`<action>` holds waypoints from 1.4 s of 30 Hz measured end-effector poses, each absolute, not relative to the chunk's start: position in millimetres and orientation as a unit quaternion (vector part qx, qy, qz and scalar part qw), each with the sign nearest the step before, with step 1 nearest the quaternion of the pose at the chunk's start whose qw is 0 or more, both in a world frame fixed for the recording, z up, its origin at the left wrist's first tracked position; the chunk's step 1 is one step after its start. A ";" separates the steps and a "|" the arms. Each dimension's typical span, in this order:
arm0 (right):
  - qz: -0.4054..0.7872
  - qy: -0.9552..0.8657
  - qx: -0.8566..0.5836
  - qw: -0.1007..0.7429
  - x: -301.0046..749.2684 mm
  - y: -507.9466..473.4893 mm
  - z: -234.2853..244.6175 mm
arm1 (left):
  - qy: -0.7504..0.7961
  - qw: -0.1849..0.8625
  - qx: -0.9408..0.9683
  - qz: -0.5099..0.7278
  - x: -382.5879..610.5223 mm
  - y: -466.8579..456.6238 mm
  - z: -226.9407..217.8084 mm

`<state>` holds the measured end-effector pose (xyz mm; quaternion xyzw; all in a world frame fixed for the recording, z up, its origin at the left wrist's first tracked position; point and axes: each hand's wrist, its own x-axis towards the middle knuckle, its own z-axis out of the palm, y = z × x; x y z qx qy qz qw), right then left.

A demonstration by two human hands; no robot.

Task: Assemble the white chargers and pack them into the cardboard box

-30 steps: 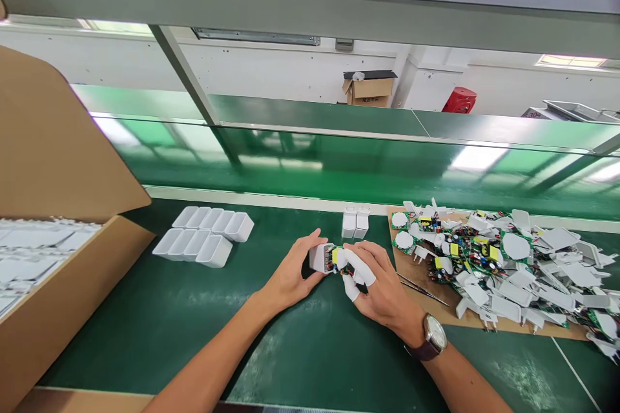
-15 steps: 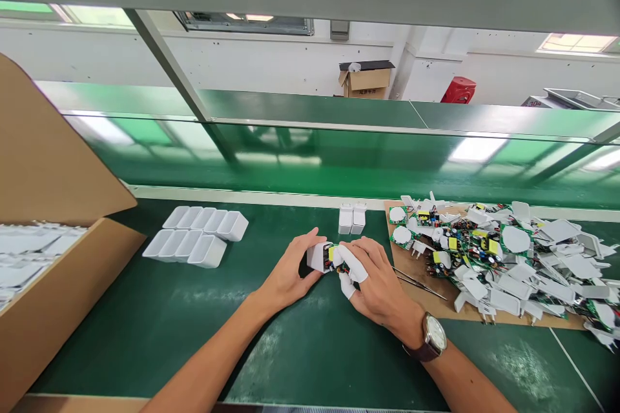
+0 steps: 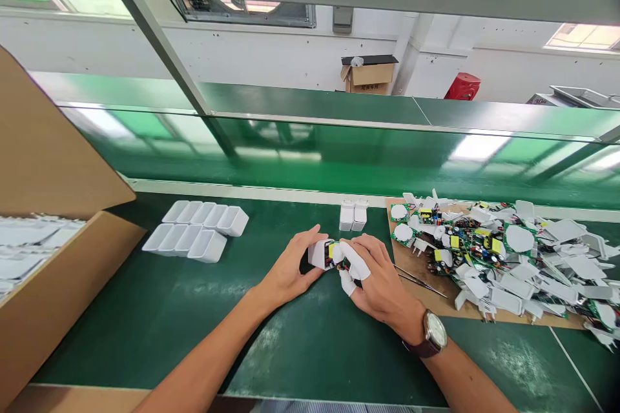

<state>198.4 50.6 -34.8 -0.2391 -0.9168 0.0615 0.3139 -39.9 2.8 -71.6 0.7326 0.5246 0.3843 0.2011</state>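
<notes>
My left hand (image 3: pixel 289 270) grips a small white charger shell (image 3: pixel 320 253) at the middle of the green table. My right hand (image 3: pixel 375 281), with white finger cots on its thumb and forefinger and a watch on the wrist, pinches a circuit board (image 3: pixel 335 255) with a yellow part that sits partly inside the shell. Both hands meet at the shell, just above the table mat. Two finished white chargers (image 3: pixel 353 215) stand upright right behind the hands.
A pile of circuit boards and white plug covers (image 3: pixel 504 251) lies on a cardboard sheet (image 3: pixel 417 284) at the right, with tweezers (image 3: pixel 420 281) near my right hand. Several empty white shells (image 3: pixel 197 231) lie in rows to the left. An open cardboard box (image 3: pixel 53 258) stands far left. A green conveyor (image 3: pixel 339 161) runs behind.
The hands stay together on the shell and board with only small finger shifts. The view has drifted slightly; nothing was picked up or let go.
</notes>
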 end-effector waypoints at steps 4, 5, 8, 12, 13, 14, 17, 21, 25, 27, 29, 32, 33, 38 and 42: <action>0.056 -0.915 -0.237 0.323 196.9 51.6 -33.1 | 0.525 0.187 0.736 0.386 -40.7 3.1 -72.9; 0.055 -0.913 -0.238 0.326 196.5 51.7 -33.0 | 0.523 0.185 0.736 0.388 -40.9 3.2 -73.1; 0.054 -0.911 -0.241 0.331 195.9 52.0 -33.4 | 0.522 0.188 0.735 0.390 -41.4 3.5 -73.6; 0.064 -0.911 -0.241 0.329 196.2 51.9 -35.2 | 0.525 0.206 0.727 0.391 -41.0 3.3 -73.5; 0.067 -0.910 -0.243 0.328 196.3 51.8 -35.6 | 0.525 0.209 0.726 0.392 -40.7 3.3 -73.4; 0.070 -0.910 -0.244 0.329 196.2 51.6 -35.7 | 0.525 0.212 0.725 0.392 -40.5 3.2 -73.3; 0.074 -0.908 -0.248 0.330 195.5 51.0 -34.7 | 0.526 0.214 0.724 0.392 -40.4 3.3 -73.2; 0.074 -0.906 -0.250 0.334 194.9 51.6 -32.5 | 0.526 0.215 0.723 0.393 -40.2 3.9 -73.0; 0.082 -0.909 -0.238 0.332 194.9 51.8 -34.8 | 0.508 0.215 0.732 0.399 -36.7 4.3 -72.9; 0.093 -0.912 -0.231 0.326 194.0 50.2 -38.0 | 0.499 0.205 0.744 0.394 -34.4 4.1 -74.0; 0.122 -0.906 -0.239 0.326 192.7 48.0 -41.7 | 0.492 0.207 0.753 0.384 -33.3 3.6 -76.8; 0.221 -0.867 -0.270 0.356 192.4 47.1 -46.2 | 0.470 0.267 0.748 0.384 -34.3 3.0 -82.8; 0.259 -0.847 -0.282 0.370 193.0 48.0 -47.2 | 0.463 0.293 0.737 0.395 -35.0 3.1 -84.4; 0.301 -0.838 -0.272 0.366 194.5 55.7 -51.1 | 0.462 0.367 0.647 0.483 -38.4 4.0 -78.9; 0.252 -0.896 -0.205 0.304 185.6 56.7 -58.8 | 0.466 0.389 0.613 0.506 -40.0 3.6 -64.5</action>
